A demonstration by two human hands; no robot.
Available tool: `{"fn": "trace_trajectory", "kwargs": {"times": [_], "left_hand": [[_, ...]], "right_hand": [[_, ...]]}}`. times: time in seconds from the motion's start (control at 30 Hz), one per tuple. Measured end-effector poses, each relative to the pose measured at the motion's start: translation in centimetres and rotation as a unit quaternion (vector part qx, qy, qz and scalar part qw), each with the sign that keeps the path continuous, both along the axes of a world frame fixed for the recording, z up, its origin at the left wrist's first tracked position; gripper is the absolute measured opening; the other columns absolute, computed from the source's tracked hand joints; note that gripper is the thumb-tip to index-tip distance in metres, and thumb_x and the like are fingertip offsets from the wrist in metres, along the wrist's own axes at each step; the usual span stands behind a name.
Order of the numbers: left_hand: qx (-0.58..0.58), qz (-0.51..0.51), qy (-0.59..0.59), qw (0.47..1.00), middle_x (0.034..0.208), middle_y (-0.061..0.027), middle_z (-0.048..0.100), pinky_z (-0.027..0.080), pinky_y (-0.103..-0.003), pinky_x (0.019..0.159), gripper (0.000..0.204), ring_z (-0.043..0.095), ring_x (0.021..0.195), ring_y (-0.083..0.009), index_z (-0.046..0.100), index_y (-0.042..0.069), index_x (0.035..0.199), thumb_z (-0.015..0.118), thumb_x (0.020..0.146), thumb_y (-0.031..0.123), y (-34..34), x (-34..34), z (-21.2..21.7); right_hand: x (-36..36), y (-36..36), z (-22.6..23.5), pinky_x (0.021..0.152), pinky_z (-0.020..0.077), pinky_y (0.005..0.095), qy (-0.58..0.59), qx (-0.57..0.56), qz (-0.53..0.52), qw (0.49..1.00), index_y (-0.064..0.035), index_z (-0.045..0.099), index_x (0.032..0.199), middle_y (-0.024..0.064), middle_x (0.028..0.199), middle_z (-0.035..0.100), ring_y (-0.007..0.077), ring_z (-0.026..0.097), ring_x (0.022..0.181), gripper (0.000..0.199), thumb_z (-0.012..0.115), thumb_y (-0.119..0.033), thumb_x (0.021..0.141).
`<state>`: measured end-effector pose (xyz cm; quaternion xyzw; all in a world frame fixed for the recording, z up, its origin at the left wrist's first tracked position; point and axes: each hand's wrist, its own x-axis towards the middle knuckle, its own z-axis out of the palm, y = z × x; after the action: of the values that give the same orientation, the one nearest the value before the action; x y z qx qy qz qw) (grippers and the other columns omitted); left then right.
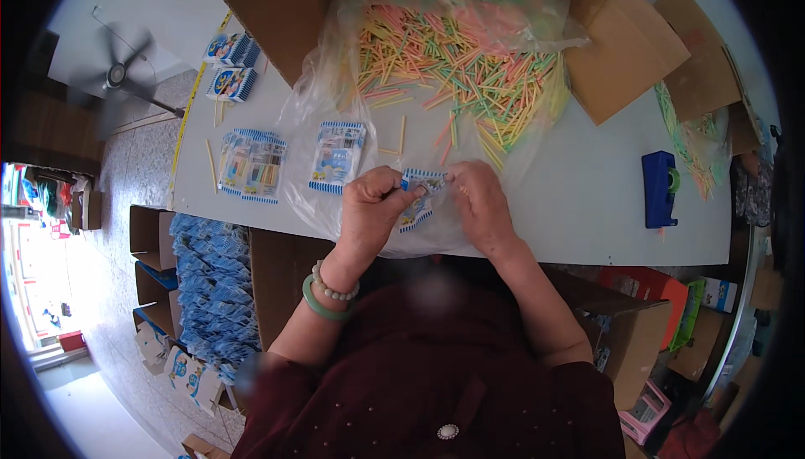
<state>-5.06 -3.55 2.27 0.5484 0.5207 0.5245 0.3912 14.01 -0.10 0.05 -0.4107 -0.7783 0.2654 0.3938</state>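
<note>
Between my two hands, close to the table's front edge, is a small blue-and-clear plastic packet (417,217). My left hand (371,207), with a green bangle and a beaded bracelet at the wrist, pinches its left side. At the packet's upper right corner my right hand (481,205) has its fingers drawn together on the edge. Left of my hands lies a flat blue packet (338,155), and further left a pile of filled packets (251,165). Beyond my hands, a heap of thin pink, yellow and green sticks (470,65) spills out of a clear plastic bag (314,107).
Two small blue boxes (232,83) stand at the far left, with loose sticks nearby. On the right sits a blue tape dispenser (660,191). Cardboard flaps (625,52) flank the heap. Below the table's left side, a carton holds many blue packets (214,291).
</note>
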Motion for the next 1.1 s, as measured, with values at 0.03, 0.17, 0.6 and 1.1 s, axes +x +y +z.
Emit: {"fn": "trace_trajectory", "kwargs": {"times": [0.03,0.17,0.6,1.1], "left_hand": [[0.007,-0.007,0.034,0.999,0.062,0.0052,0.044,0.035,-0.021,0.044,0.030,0.039,0.053,-0.0012,0.046,0.005,0.063,0.069,0.081,0.000,-0.1,0.0,-0.2],[-0.083,-0.001,-0.009,0.997,0.061,0.0038,0.048,0.035,-0.020,0.042,0.030,0.044,0.049,-0.0023,0.047,0.005,0.061,0.069,0.080,-0.001,-0.2,0.8,0.6],[-0.191,-0.036,-0.071,0.978,0.058,0.0012,0.053,0.039,-0.020,0.041,0.021,0.049,0.046,-0.0042,0.055,0.003,0.067,0.069,0.082,0.003,-0.4,3.4,3.4],[-0.236,-0.077,-0.152,0.957,0.058,0.0018,0.055,0.038,-0.020,0.040,0.009,0.048,0.045,-0.0037,0.064,0.003,0.076,0.069,0.083,0.006,-0.5,3.5,2.4]], "right_hand": [[0.3,0.0,0.0,0.083,0.0469,0.0348,-0.113,0.151,-0.001,0.982,-0.0026,0.050,0.102,0.0066,0.092,0.062,0.0159,0.060,0.082,0.012,0.051,-0.008,0.092],[1.3,-0.1,1.2,0.087,0.0459,0.0400,-0.002,0.004,-0.025,1.000,-0.0035,0.045,0.096,0.0106,0.092,0.063,0.0195,0.061,0.085,0.006,0.047,-0.009,0.094],[-3.1,0.6,5.7,0.101,0.0365,0.0427,0.306,-0.030,0.016,0.951,-0.0049,0.037,0.098,0.0140,0.086,0.067,0.0180,0.063,0.083,0.016,0.042,-0.020,0.101],[-1.2,-0.8,4.7,0.102,0.0363,0.0409,0.275,-0.078,-0.038,0.958,-0.0049,0.038,0.096,0.0139,0.085,0.067,0.0175,0.064,0.082,0.016,0.045,-0.019,0.099]]}}
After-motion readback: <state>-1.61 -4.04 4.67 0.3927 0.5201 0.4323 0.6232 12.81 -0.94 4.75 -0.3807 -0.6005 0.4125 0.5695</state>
